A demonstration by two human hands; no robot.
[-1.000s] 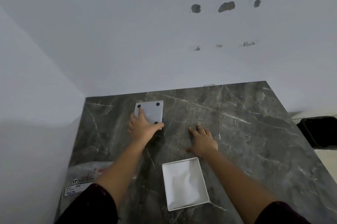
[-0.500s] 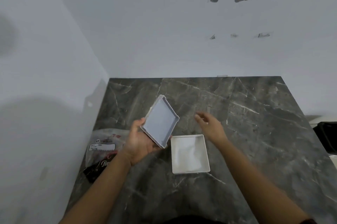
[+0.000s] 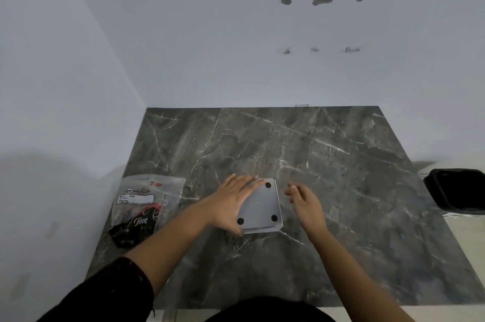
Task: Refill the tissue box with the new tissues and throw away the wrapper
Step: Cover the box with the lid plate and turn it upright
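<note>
Two hands are over the dark desk (image 3: 341, 164). The left hand (image 3: 231, 203) lies flat, fingers spread, on the box (image 3: 262, 206), which sits bottom up near the middle of the desk, three black feet showing. The right hand (image 3: 305, 203) hangs just beside the box, its grip loose and holding nothing. The wrapper (image 3: 141, 206) lies at the left edge. A black bin (image 3: 456, 190) stands off to the right
</note>
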